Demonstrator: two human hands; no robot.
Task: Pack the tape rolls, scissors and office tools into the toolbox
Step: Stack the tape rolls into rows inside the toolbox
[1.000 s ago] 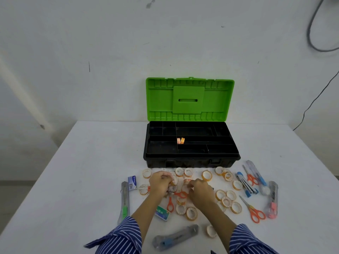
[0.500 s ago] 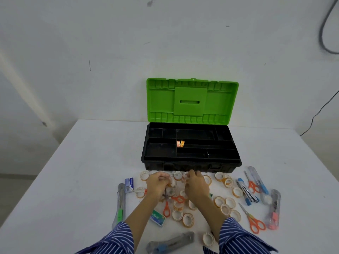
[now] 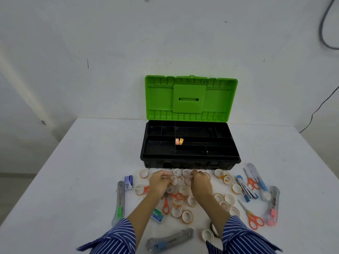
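My left hand (image 3: 159,183) and right hand (image 3: 200,183) sit side by side over a scatter of small clear tape rolls (image 3: 187,216) on the white table (image 3: 77,171). Both sets of fingers are curled around rolls gathered from the pile. Just beyond them stands the black toolbox (image 3: 189,163), its green lid (image 3: 190,99) raised upright; two small tape rolls (image 3: 179,141) lie in a middle compartment. Orange-handled scissors (image 3: 252,216) lie to my right, and a grey utility knife (image 3: 120,202) to my left.
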